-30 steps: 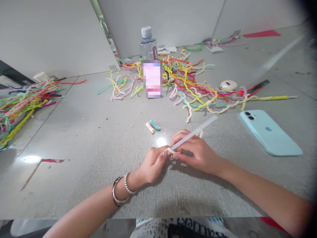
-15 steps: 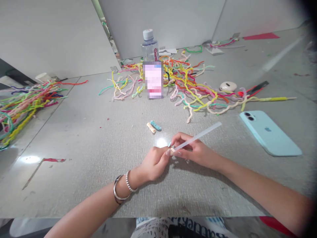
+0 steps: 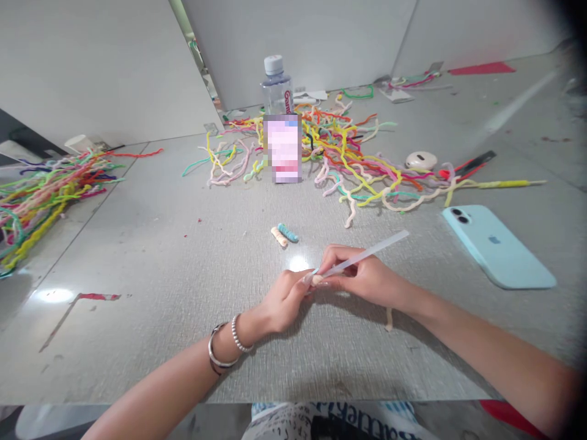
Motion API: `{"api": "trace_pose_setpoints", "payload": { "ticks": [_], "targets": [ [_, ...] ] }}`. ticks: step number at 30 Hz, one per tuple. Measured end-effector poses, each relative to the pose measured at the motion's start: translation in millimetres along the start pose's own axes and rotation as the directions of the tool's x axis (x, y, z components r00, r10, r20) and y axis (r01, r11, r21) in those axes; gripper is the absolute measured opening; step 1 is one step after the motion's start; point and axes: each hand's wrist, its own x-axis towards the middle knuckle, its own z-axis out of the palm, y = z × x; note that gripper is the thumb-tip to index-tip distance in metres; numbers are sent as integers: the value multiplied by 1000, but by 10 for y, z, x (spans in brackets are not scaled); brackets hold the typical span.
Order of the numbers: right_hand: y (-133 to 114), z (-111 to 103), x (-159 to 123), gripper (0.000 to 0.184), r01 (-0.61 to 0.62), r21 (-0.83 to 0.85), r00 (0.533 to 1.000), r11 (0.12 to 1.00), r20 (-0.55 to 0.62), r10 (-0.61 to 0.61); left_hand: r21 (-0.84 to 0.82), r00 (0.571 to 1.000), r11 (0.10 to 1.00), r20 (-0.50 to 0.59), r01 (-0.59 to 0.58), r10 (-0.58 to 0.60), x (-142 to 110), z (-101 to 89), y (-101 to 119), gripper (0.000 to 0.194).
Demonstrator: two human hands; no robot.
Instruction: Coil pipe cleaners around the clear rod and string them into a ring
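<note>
Above the table my two hands meet, fingertips close together. With thumb and fingers closed, my left hand (image 3: 285,299) pinches the near end of a translucent white stick (image 3: 383,247), where a cream fuzzy strand (image 3: 317,280) is wrapped. My right hand (image 3: 367,280) is closed at the same end, fingers on the strand; the stick slants up to the right across this hand. A loose cream tail shows below my right wrist. Just beyond my hands lie a small cream coil (image 3: 279,236) and a blue coil (image 3: 288,232), side by side. My fingers partly hide the wrapped end.
A light blue phone (image 3: 502,247) lies at the right, near a white oval case (image 3: 420,161). Tangled colourful fuzzy strands (image 3: 353,153) spread at the back, around a clear bottle (image 3: 276,91) and a blurred upright screen (image 3: 285,150). Another strand bundle (image 3: 59,189) lies at the left.
My right fingers have shifted slightly around the wrapped end, and the stick has tipped a little lower. The cream tail now shows below my right wrist.
</note>
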Motion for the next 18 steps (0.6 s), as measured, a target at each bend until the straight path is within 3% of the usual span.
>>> {"api": "trace_pose_setpoints", "payload": {
  "ticks": [7, 12, 18],
  "targets": [
    [-9, -3, -3, 15, 113, -89, 992, 990, 59, -108, -106, 997, 992, 36, 74, -70, 9, -1, -62, 49],
    [20, 6, 11, 19, 164, -56, 986, 985, 30, -162, -142, 991, 981, 42, 133, -128, 22, 11, -67, 53],
    [21, 29, 13, 23, 148, -101, 988, 984, -28, -152, -33, 992, 992, -18, 122, -122, 43, 8, 28, 53]
  ]
}}
